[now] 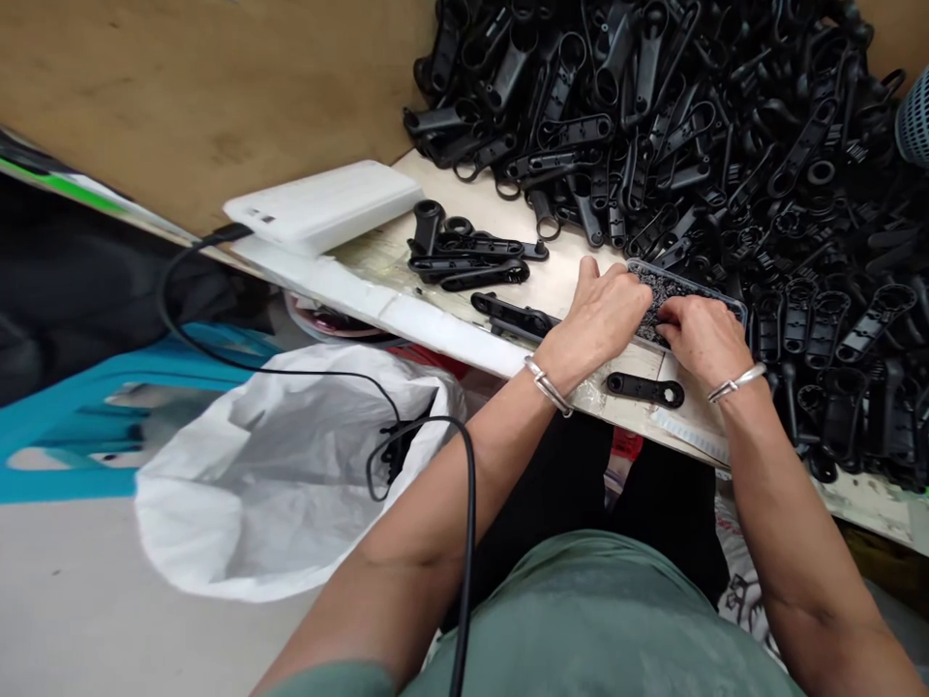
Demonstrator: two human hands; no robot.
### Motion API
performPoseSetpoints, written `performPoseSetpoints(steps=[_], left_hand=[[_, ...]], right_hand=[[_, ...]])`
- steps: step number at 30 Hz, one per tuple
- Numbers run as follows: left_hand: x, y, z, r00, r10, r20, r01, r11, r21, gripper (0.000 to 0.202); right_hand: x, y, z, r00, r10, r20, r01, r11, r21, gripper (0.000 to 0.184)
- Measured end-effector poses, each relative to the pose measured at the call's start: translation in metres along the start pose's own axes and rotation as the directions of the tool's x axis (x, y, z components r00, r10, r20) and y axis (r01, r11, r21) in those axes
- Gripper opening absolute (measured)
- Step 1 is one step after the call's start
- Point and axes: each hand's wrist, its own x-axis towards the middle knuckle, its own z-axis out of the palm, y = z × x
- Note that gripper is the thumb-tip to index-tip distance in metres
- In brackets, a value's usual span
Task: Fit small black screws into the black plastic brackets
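A shallow clear tray on the worktable holds many tiny grey pieces, too small to name. My left hand is at the tray's left side with its fingers curled in; what they hold, if anything, is hidden. The fingers of my right hand are pinched together over the tiny pieces, and I cannot make out what is between them. A black plastic arm-shaped part with a ring end lies between my wrists near the table edge. Left of my left hand are more black parts.
A large heap of black plastic parts covers the table's back and right. Several sit apart in a small group. A white power bank has a black cable hanging across my left arm. Below the edge stands an open white bag.
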Motion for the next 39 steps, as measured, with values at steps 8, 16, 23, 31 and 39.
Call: performPoseSetpoints(steps=[8, 16, 23, 31, 39], left_hand=[[-0.002, -0.001, -0.001, 1.000, -0.007, 0.008, 0.007, 1.000, -0.013, 0.033], [0.000, -0.005, -0.008, 0.997, -0.039, 0.065, 0.040, 0.999, -0.006, 0.026], [0.006, 0.000, -0.010, 0.992, -0.036, 0.120, 0.037, 0.999, 0.000, 0.028], [0.006, -0.020, -0.027, 0.990, -0.138, 0.041, 0.141, 0.986, -0.092, 0.023], [0.006, -0.002, -0.019, 0.977, -0.091, 0.191, 0.079, 0.994, 0.069, 0.023]], right_hand=[[-0.001, 0.009, 0.007, 0.992, -0.022, -0.122, 0.037, 0.991, 0.126, 0.019], [-0.015, 0.029, 0.014, 0.976, 0.211, -0.047, -0.043, 0.405, 0.913, 0.005], [-0.033, 0.030, 0.015, 0.964, 0.264, -0.030, -0.032, 0.227, 0.973, 0.020], [-0.046, 0.031, 0.014, 0.950, 0.304, -0.068, 0.005, 0.203, 0.979, 0.018], [-0.051, 0.023, 0.014, 0.954, 0.295, -0.058, -0.011, 0.226, 0.974, 0.014]])
